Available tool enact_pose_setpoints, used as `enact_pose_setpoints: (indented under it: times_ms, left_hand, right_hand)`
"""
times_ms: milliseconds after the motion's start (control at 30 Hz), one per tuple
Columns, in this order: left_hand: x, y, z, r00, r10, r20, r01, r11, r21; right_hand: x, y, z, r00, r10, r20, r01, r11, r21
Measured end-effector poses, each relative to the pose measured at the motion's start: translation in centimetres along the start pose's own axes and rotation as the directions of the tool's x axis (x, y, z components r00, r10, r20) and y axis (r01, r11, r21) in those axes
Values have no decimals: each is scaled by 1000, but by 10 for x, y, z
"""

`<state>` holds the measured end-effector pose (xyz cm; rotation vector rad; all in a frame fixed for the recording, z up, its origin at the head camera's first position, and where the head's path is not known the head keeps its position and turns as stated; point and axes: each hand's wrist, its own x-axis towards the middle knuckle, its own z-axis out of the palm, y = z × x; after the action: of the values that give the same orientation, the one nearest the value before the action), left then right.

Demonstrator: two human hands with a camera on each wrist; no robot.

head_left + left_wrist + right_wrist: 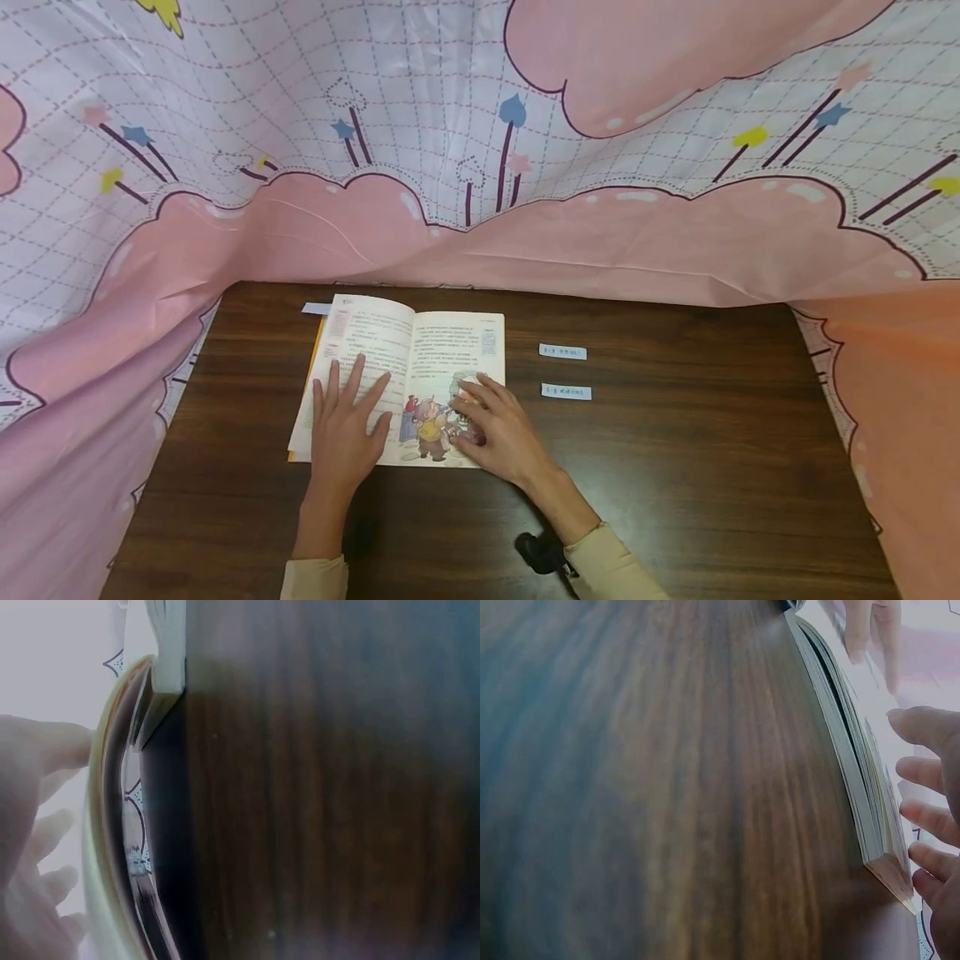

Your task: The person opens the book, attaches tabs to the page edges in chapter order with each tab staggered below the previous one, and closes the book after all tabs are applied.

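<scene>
An open book lies on the dark wooden table, with printed text on both pages and a coloured cartoon low on the right page. My left hand rests on the left page, fingers spread. On the right page, over part of the cartoon, lies my right hand with its fingers slightly bent. In the left wrist view, the left pages bow up off the table beside my left hand. The right wrist view shows the fingertips of my right hand on the book.
Two handwritten paper strips, an upper strip and a lower strip, lie right of the book. Another pale strip pokes out at its top left corner. A black object is by my right sleeve. Patterned cloth surrounds the table.
</scene>
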<state>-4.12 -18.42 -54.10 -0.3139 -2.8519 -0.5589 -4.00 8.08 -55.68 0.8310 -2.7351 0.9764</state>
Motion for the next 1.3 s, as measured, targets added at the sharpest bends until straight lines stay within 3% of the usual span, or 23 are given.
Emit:
enact_pose_setpoints:
  times_ms: [200, 500, 667, 933, 1300]
  left_hand:
    - [-3, 0, 1, 997, -29, 73, 32, 999, -29]
    - [-6, -3, 4, 997, -55, 63, 58, 997, -57]
    - [-6, -3, 4, 995, -65, 78, 70, 995, -65]
    - [-6, -8, 4, 978, -81, 191, 95, 993, -70]
    - [-6, -13, 4, 972, -94, 214, 115, 990, -88]
  right_hand:
    - [0, 2, 0, 1000, -16, -12, 16, 999, -34]
    - [8, 3, 0, 998, -63, -18, 62, 997, -44]
    - [22, -1, 1, 996, -76, 42, 79, 994, -74]
    - [45, -7, 7, 985, -110, 134, 128, 982, -137]
    - [70, -10, 15, 948, -165, 271, 223, 954, -200]
